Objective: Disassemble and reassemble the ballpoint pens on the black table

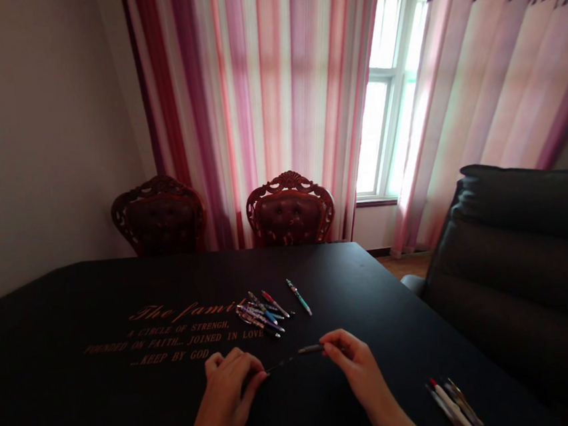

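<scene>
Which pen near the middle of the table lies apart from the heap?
The teal pen, right of the heap: it touches no other, while the heap's pens lie crossed.

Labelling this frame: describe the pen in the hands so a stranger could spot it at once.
On the black table, find the loose pile of pens beside the gold lettering. Just below it, the left hand and right hand hold a slim pen between them. It is the only pen in hand, dark and thin towards the left, with a pale metal section at the right.
</scene>
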Demonstrator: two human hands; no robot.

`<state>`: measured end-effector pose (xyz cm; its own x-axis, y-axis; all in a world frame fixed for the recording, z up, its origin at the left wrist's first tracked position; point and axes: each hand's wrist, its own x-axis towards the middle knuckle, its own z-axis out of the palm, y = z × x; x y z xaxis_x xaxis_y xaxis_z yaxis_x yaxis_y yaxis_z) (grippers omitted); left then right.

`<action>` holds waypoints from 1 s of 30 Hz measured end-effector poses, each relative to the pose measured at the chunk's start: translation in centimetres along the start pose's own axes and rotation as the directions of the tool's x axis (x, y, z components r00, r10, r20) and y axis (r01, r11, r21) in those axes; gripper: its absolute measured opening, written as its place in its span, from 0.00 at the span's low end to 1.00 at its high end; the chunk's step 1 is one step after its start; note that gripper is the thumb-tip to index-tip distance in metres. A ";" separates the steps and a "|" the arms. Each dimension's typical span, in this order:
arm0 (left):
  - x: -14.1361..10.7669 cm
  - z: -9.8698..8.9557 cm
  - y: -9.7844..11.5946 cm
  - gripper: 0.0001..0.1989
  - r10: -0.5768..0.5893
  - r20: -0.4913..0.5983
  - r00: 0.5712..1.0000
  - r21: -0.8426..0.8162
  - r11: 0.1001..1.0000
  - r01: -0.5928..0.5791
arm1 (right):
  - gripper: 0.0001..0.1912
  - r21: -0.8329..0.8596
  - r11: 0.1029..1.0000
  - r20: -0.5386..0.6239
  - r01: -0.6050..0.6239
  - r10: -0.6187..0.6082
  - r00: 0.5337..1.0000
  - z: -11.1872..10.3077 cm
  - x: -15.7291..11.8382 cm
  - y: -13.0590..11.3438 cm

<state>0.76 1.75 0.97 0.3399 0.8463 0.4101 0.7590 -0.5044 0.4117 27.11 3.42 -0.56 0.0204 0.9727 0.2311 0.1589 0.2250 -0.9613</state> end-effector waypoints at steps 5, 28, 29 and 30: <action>-0.2 0.0 0.5 0.05 -0.001 -0.025 1.000 -0.022 1.000 0.000 | 0.15 -0.005 1.000 0.023 0.011 -0.011 1.000 0.1 -0.3 -0.4; -0.6 0.4 2.1 0.02 0.022 0.006 1.000 -0.121 0.992 -0.021 | 0.10 -0.120 0.993 0.168 -0.002 0.022 0.985 2.6 -2.0 -1.2; -0.7 0.4 2.2 0.03 0.026 0.004 1.000 -0.124 0.992 -0.025 | 0.10 -0.089 0.996 0.172 -0.019 0.034 0.985 2.7 -2.0 -1.2; -0.7 0.4 2.2 0.03 0.027 0.002 1.000 -0.127 0.991 -0.027 | 0.11 -0.048 0.998 0.171 -0.040 0.047 0.984 2.7 -2.0 -1.1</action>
<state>2.40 0.08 1.25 0.3614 0.8327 0.4195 0.6728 -0.5444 0.5010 24.19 1.33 -0.36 -0.1415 0.9775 0.1562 0.2049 0.1833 -0.9615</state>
